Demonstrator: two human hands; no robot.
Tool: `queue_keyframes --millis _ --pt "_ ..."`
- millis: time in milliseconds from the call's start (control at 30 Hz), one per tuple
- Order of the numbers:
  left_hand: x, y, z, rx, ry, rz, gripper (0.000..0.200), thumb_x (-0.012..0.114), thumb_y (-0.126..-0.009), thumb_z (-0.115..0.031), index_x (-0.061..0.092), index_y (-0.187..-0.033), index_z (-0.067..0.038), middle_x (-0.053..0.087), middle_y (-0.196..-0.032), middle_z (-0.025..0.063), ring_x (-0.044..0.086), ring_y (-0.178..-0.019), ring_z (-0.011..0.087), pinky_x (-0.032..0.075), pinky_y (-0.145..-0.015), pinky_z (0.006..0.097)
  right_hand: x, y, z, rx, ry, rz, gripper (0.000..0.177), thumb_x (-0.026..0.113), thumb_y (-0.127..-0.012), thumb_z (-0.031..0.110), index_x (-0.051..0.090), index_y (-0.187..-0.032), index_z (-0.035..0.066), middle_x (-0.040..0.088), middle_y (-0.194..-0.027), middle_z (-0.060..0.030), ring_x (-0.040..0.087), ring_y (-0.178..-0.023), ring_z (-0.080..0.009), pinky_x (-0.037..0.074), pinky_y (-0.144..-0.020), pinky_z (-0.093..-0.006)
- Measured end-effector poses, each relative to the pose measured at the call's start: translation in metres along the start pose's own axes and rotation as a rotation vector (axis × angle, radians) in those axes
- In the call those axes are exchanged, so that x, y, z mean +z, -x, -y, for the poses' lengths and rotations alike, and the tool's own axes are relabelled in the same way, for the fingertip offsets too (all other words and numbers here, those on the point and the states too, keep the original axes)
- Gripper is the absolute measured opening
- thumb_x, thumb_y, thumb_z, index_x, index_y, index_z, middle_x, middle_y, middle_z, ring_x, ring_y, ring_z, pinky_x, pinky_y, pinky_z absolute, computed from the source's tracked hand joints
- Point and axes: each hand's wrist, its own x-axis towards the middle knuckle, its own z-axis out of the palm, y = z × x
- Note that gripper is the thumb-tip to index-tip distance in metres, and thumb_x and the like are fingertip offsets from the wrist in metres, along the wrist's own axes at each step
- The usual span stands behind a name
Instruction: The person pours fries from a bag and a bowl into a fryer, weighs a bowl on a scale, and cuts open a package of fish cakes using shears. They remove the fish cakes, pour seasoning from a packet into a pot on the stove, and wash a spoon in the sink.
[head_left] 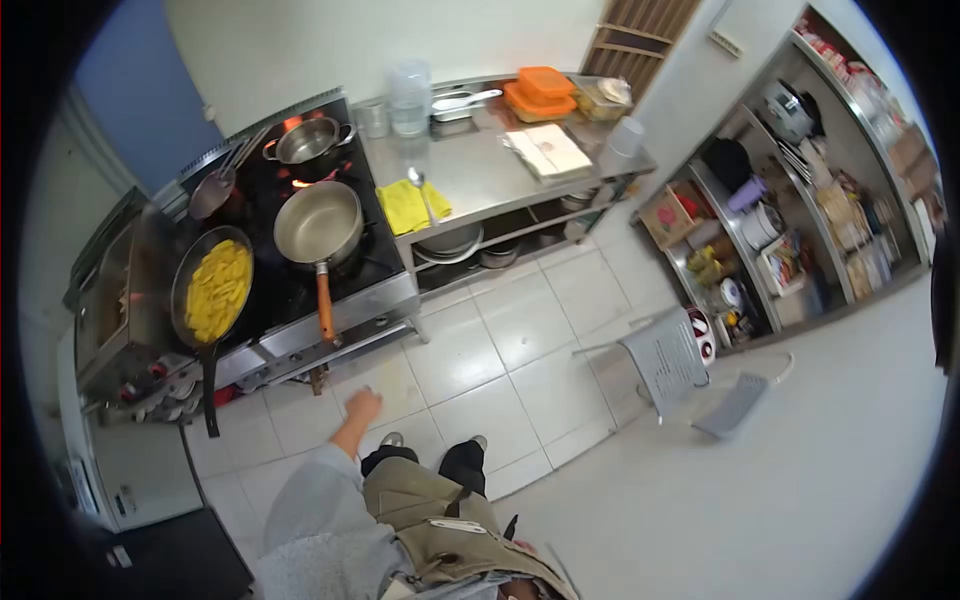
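Note:
My left hand (364, 404) is low in front of the stove, over the tiled floor, with its fingers curled and small in view; whether it holds anything is not clear. Nearest above it is the wooden handle of a wide metal pan (318, 222) on the stove (262, 255). To the left, a black frying pan (213, 285) holds yellow pieces, its handle sticking out past the stove's front edge. A small two-handled pot (307, 141) sits at the back near flames. My right hand is not clearly visible near the apron (415, 490).
A steel counter (465, 195) right of the stove bears a yellow cloth (410, 205), a spoon, orange-lidded containers (540, 95) and a plastic jug (409, 98). Loaded shelves (740, 235) and a grey folding chair (665, 365) stand at the right.

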Motion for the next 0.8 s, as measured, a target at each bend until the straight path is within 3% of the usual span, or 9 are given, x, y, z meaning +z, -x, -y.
queue_keyframes --millis 133,167,233,333,433,567,667,767,800 --pt "0.044 0.106 -0.032 -0.193 0.302 0.291 0.046 0.047 -0.079 -0.037 0.057 -0.109 -0.003 0.056 -0.112 0.0201 0.053 -0.106 0.0341 0.043 -0.087 0.0449 -0.043 -0.018 0.098 -0.076 0.331 0.028 0.039 0.05 -0.084 0.031 0.053 -0.113 0.004 0.06 -0.099 -0.0159 0.06 -0.087 -0.0239 0.049 -0.07 -0.0354" --pt "0.084 0.107 -0.015 -0.179 0.257 0.355 0.048 0.048 -0.078 -0.038 0.056 -0.111 -0.004 0.056 -0.113 0.0196 0.052 -0.107 0.0341 0.043 -0.088 0.044 -0.039 -0.021 0.123 -0.102 0.407 0.034 0.041 0.052 -0.083 0.032 0.052 -0.115 0.005 0.06 -0.102 -0.0165 0.06 -0.09 -0.0245 0.049 -0.071 -0.0359" --pt "0.082 0.113 -0.002 -0.259 0.211 0.378 0.045 0.048 -0.079 -0.037 0.058 -0.108 -0.004 0.056 -0.113 0.0188 0.053 -0.106 0.0334 0.043 -0.087 0.044 -0.025 -0.031 0.168 -0.008 0.346 0.038 0.038 0.052 -0.084 0.03 0.052 -0.113 0.006 0.06 -0.1 -0.0149 0.06 -0.086 -0.0227 0.049 -0.069 -0.0349" --pt "0.073 0.058 0.025 -0.436 0.357 0.11 0.045 0.045 -0.083 -0.036 0.052 -0.114 -0.004 0.055 -0.113 0.0169 0.053 -0.106 0.0334 0.044 -0.084 0.0467 0.014 -0.03 0.227 0.015 0.272 0.03 0.033 0.051 -0.085 0.029 0.053 -0.109 0.007 0.061 -0.095 -0.0123 0.06 -0.08 -0.0195 0.049 -0.065 -0.0326" --pt "0.007 -0.001 0.028 -0.32 0.057 -0.283 0.039 0.042 -0.088 -0.034 0.049 -0.115 -0.007 0.056 -0.111 0.0137 0.057 -0.098 0.029 0.045 -0.079 0.0457 0.047 -0.034 0.244 -0.1 0.335 0.128 0.028 0.048 -0.088 0.028 0.054 -0.107 0.009 0.062 -0.089 -0.0091 0.06 -0.074 -0.0169 0.048 -0.062 -0.0305" --pt "-0.064 -0.049 0.017 -0.328 0.033 -0.431 0.034 0.042 -0.088 -0.031 0.055 -0.107 -0.006 0.061 -0.1 0.0114 0.061 -0.088 0.0277 0.047 -0.073 0.041 0.059 -0.046 0.242 -0.162 0.494 0.372 0.027 0.043 -0.091 0.026 0.054 -0.11 0.01 0.062 -0.088 -0.0073 0.06 -0.074 -0.016 0.047 -0.063 -0.0299" --pt "-0.076 -0.072 0.014 -0.31 -0.013 -0.298 0.029 0.043 -0.087 -0.028 0.062 -0.093 -0.006 0.065 -0.089 0.0113 0.063 -0.082 0.0274 0.049 -0.069 0.039 0.049 -0.045 0.235 -0.046 0.561 0.269 0.029 0.046 -0.089 0.03 0.054 -0.108 0.009 0.063 -0.09 -0.0089 0.061 -0.076 -0.0175 0.048 -0.063 -0.0308" --pt "-0.073 -0.079 0.017 -0.37 0.132 -0.436 0.03 0.042 -0.087 -0.024 0.065 -0.083 -0.005 0.066 -0.085 0.0121 0.064 -0.08 0.0269 0.05 -0.067 0.0391 0.022 -0.044 0.212 0.04 0.534 0.197 0.029 0.046 -0.089 0.029 0.054 -0.108 0.009 0.064 -0.09 -0.0097 0.061 -0.076 -0.0186 0.048 -0.062 -0.0309" --pt "-0.079 -0.072 0.015 -0.41 0.357 -0.512 0.027 0.043 -0.086 -0.02 0.065 -0.085 -0.005 0.066 -0.087 0.0127 0.064 -0.08 0.0269 0.05 -0.068 0.0392 0.006 -0.047 0.201 0.086 0.503 0.152 0.029 0.046 -0.089 0.029 0.054 -0.108 0.009 0.064 -0.09 -0.0102 0.061 -0.076 -0.0195 0.048 -0.062 -0.0309"
